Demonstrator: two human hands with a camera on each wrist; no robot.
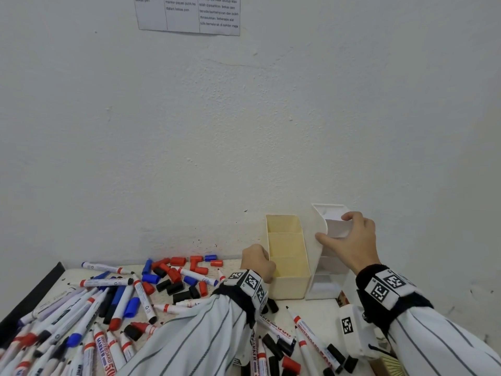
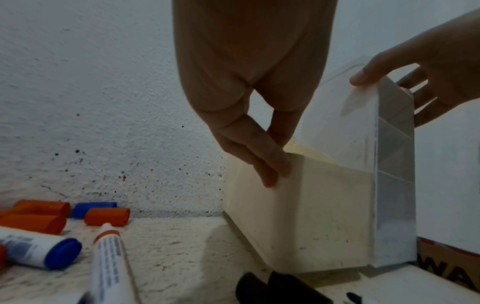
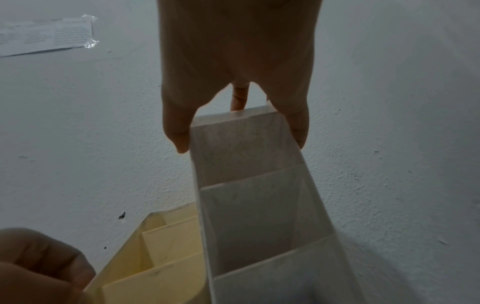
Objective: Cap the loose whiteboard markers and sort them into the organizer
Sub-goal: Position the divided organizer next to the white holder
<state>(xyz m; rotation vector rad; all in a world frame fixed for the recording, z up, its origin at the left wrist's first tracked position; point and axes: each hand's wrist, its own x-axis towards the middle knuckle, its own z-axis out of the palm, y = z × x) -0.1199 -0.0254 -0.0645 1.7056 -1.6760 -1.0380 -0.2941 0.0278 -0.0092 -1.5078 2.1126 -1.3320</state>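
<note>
Two stepped organizers stand side by side against the wall: a cream one (image 1: 288, 256) and a white one (image 1: 325, 270). My left hand (image 1: 267, 267) pinches the cream organizer's (image 2: 298, 216) left wall, fingers (image 2: 259, 162) outside it. My right hand (image 1: 333, 226) grips the white organizer's (image 3: 246, 195) tall back end, thumb on one side and fingers on the other. Both organizers look empty. Several uncapped markers (image 1: 108, 282) and loose red, blue and black caps (image 1: 176, 287) lie scattered on the table (image 1: 320, 308) to the left and in front.
The white wall runs right behind the organizers, with a printed sheet (image 1: 189, 14) taped high up. A cardboard box (image 2: 451, 265) sits just right of the white organizer. The table's dark left edge (image 1: 32, 294) borders the marker pile.
</note>
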